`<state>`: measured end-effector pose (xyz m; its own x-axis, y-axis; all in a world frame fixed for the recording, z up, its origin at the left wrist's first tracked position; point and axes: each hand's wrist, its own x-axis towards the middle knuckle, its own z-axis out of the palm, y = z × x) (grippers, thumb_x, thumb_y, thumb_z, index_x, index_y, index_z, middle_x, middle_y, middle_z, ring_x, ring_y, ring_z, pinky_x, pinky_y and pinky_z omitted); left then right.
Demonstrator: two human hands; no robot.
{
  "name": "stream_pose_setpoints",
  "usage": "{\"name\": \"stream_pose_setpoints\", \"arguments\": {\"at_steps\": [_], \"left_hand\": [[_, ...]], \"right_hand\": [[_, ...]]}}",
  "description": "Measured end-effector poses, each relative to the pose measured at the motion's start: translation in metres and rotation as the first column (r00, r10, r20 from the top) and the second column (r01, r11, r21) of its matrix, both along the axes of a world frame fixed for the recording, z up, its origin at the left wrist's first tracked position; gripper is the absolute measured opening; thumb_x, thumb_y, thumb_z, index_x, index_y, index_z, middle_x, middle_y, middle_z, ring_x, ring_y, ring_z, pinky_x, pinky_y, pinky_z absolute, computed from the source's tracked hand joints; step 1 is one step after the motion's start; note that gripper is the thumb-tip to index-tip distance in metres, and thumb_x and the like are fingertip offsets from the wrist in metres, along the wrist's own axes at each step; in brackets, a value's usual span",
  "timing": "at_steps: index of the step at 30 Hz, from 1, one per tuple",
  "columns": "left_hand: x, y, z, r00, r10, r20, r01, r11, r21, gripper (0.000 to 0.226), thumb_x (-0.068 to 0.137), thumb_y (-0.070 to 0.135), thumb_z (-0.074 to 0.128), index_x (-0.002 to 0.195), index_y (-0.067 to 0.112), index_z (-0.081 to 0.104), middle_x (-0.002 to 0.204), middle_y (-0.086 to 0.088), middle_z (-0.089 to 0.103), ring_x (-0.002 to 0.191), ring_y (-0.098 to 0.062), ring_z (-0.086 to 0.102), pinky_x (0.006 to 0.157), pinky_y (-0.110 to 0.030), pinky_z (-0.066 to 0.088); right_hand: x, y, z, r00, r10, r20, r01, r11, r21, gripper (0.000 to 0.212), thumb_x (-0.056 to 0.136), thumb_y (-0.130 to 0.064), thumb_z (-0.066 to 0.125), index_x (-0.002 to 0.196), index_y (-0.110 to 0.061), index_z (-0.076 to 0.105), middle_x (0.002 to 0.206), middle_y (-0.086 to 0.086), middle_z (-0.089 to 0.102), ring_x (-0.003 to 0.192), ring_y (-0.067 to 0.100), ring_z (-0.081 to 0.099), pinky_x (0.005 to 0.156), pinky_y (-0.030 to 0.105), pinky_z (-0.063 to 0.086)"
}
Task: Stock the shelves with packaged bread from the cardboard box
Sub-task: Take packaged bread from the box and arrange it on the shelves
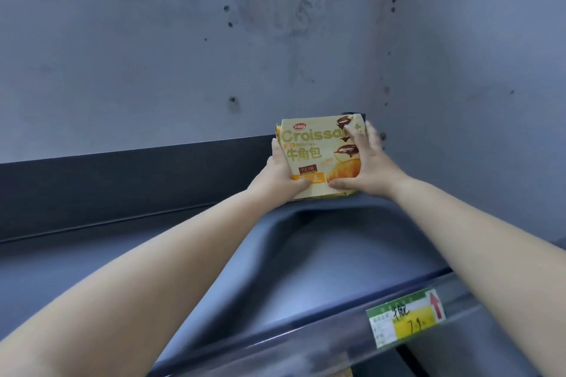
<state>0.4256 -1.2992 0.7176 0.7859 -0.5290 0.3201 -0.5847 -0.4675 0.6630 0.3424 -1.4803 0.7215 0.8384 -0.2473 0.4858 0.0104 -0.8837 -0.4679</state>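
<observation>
Two hands, left hand point(280, 174) and right hand point(366, 167), grip a croissant pack point(320, 156) upright at one o'clock on the shelf point(306, 254); best seated squarely into the corner before the fingers loosen.

Croissant packet point(318, 156): pale cream-yellow, olive-gold lettering, orange band along the bottom, brown chocolate swirls at right. Shelf point(321, 254): matt slate blue, darker navy back rail. Price tag point(404, 317) at front edge: green border, yellow panel, red arrow.
</observation>
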Motion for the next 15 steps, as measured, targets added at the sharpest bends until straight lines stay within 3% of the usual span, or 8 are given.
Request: {"name": "stream_pose_setpoints", "arguments": {"at_steps": [3, 5, 8, 10, 12, 15], "left_hand": [[0.008, -0.009, -0.008, 0.999, 0.019, -0.041, -0.018, 0.999, 0.033, 0.104, 0.079, 0.018, 0.073, 0.149, 0.013, -0.004, 0.137, 0.001, 0.049, 0.12, -0.016, 0.053, 0.091, -0.025, 0.044], [0.01, -0.013, -0.011, 0.998, 0.055, -0.019, -0.054, 0.998, 0.032, 0.107, 0.08, 0.015, 0.072, 0.149, 0.014, -0.01, 0.14, 0.0, 0.047, 0.122, -0.017, 0.05, 0.091, -0.024, 0.042], [0.011, -0.017, -0.013, 0.995, 0.1, 0.011, -0.101, 0.99, 0.095, 0.113, 0.083, 0.019, 0.069, 0.146, 0.016, -0.025, 0.145, 0.0, 0.041, 0.126, -0.019, 0.048, 0.098, -0.026, 0.041], [0.01, -0.018, -0.012, 0.992, 0.121, 0.044, -0.127, 0.973, 0.192, 0.115, 0.084, 0.027, 0.068, 0.143, 0.02, -0.03, 0.146, 0.001, 0.04, 0.123, -0.02, 0.051, 0.099, -0.036, 0.045], [0.008, -0.019, -0.011, 0.975, 0.173, 0.139, -0.206, 0.935, 0.288, 0.114, 0.083, 0.039, 0.066, 0.144, 0.022, -0.028, 0.146, 0.003, 0.039, 0.119, -0.021, 0.053, 0.093, -0.041, 0.049], [0.008, -0.019, -0.011, 0.929, 0.256, 0.268, -0.331, 0.898, 0.29, 0.104, 0.083, 0.049, 0.062, 0.149, 0.02, -0.014, 0.148, 0.002, 0.036, 0.122, -0.023, 0.052, 0.088, -0.04, 0.049]], "right_hand": [[0.013, -0.013, -0.008, 0.999, 0.019, -0.031, -0.02, 0.999, -0.031, 0.113, 0.065, -0.036, 0.083, 0.147, -0.036, 0.006, 0.156, 0.001, -0.021, 0.14, 0.026, 0.027, 0.107, 0.037, 0.033], [0.024, -0.019, -0.013, 0.999, 0.03, -0.038, -0.031, 0.999, -0.034, 0.114, 0.065, -0.038, 0.083, 0.146, -0.038, 0.004, 0.155, 0.0, -0.022, 0.138, 0.026, 0.031, 0.107, 0.039, 0.035], [0.041, -0.025, -0.016, 0.998, 0.034, -0.054, -0.037, 0.998, -0.057, 0.114, 0.066, -0.038, 0.082, 0.146, -0.039, 0.001, 0.154, -0.001, -0.026, 0.139, 0.03, 0.027, 0.109, 0.045, 0.036], [0.049, -0.027, -0.014, 0.996, 0.01, -0.09, -0.018, 0.995, -0.093, 0.11, 0.07, -0.036, 0.08, 0.148, -0.034, 0.001, 0.154, 0.0, -0.026, 0.142, 0.032, 0.02, 0.11, 0.046, 0.034], [0.053, -0.027, -0.011, 0.994, -0.022, -0.111, 0.007, 0.991, -0.134, 0.106, 0.073, -0.035, 0.078, 0.149, -0.03, 0.004, 0.155, 0.002, -0.024, 0.142, 0.032, 0.015, 0.11, 0.046, 0.033], [0.052, -0.026, -0.009, 0.989, -0.082, -0.125, 0.054, 0.975, -0.213, 0.104, 0.074, -0.041, 0.075, 0.149, -0.029, 0.005, 0.157, 0.002, -0.018, 0.142, 0.031, 0.013, 0.105, 0.047, 0.039]]}}
